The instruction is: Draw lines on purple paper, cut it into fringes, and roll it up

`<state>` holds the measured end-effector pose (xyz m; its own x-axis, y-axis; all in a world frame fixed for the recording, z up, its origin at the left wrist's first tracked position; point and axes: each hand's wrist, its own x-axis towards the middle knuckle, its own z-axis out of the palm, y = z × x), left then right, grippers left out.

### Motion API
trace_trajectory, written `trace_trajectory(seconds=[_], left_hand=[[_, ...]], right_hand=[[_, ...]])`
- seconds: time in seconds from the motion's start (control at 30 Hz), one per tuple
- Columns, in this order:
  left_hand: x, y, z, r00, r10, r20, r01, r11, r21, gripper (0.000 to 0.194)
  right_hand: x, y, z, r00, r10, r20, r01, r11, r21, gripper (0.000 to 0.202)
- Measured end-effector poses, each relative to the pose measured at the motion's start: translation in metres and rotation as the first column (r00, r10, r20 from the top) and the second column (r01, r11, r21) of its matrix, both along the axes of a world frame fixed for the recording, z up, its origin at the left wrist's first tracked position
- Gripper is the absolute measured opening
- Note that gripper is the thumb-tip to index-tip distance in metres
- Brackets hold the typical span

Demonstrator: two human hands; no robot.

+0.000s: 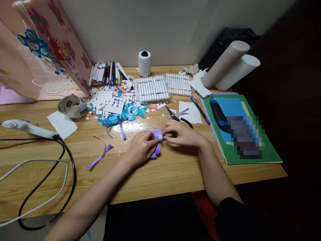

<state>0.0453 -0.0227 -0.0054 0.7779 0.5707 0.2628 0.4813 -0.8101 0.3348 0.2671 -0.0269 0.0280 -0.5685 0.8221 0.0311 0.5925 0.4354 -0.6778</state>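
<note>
A patterned purple paper piece (156, 151) lies on the wooden table, partly covered by my left hand (142, 146), whose fingertips press on it. Between the two hands is a small whitish paper piece (161, 137), at the right side of the purple paper. My right hand (179, 133) pinches that small piece at its right edge, fingers curled. Black-handled scissors (187, 123) lie just behind my right hand and are partly hidden by it. Purple strips (121, 128) rest to the left of my left hand.
Paper scraps (110, 103) heap behind the hands, near marker boxes (151, 88) and a thread spool (144, 63). A tape roll (72, 106), a white device (30, 129) and looping cables are left. A green folder (230, 157) and a blue pen (200, 110) are right.
</note>
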Motion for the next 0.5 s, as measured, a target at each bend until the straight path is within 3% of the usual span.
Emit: trace_trajectory(seconds=[0.33,0.43,0.5], left_hand=[[-0.006,0.001,0.001,0.99,-0.044,0.135,0.055,0.995,-0.079,0.021],[-0.004,-0.003,0.002,0.97,-0.165,0.179,0.187,0.975,-0.12,0.023],[-0.002,-0.007,0.003,0.946,-0.272,0.178,0.306,0.929,-0.209,0.027]], right_hand=[[-0.005,-0.001,-0.009,0.992,-0.034,0.118,0.031,0.999,0.02,0.007],[-0.005,-0.001,-0.011,0.992,-0.035,0.122,0.031,0.999,0.036,0.007],[-0.006,-0.001,-0.012,0.992,-0.032,0.124,0.028,0.999,0.034,0.008]])
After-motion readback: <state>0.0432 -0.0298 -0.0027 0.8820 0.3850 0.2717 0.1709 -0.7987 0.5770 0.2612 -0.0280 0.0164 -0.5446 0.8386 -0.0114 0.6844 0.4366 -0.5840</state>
